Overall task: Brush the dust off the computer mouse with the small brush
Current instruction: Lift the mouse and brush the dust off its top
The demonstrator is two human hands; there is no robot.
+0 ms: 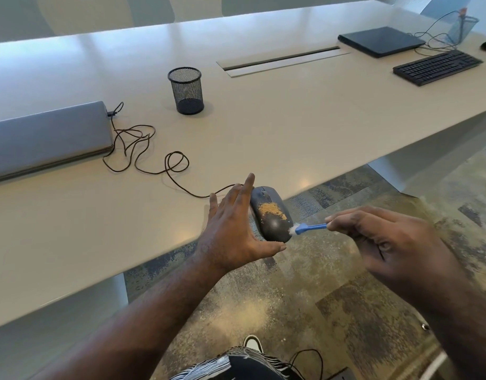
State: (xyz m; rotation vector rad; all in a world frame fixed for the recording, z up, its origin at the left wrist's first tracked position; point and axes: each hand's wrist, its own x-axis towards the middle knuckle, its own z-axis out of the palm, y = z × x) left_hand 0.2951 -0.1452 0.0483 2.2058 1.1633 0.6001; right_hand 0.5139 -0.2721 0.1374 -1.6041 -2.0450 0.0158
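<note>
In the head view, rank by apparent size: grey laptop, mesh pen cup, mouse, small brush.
1. grey laptop
2. mesh pen cup and mouse: alike, and the mouse is nearer, so unranked
3. small brush

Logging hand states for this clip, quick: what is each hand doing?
Left hand: holds the mouse, fingers straight, thumb under it.
Right hand: pinches the small brush.
</note>
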